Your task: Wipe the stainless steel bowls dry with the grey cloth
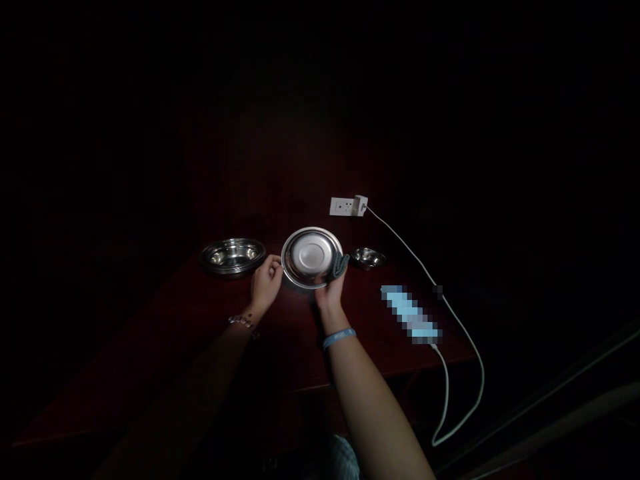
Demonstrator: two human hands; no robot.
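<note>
A shiny round metal bowl [311,255] is held up above the dark red table, its outer base facing me. My left hand [267,281] grips the bowl's left rim with fingers closed. On the right side, my right hand [331,293] presses a folded grey cloth [340,265] against the bowl's edge, its fingers wrapped round the cloth and partly hidden by it. Left of my hands sits a stack of wider metal bowls [233,257]. A smaller metal bowl [369,258] stands just right of the cloth.
A white socket plate [341,207] with a plugged-in charger [359,205] is on the back wall. Its white cable [415,257] loops past the table [295,360] edge to a blurred-out, phone-like object [410,315] at the right. The surroundings are very dark.
</note>
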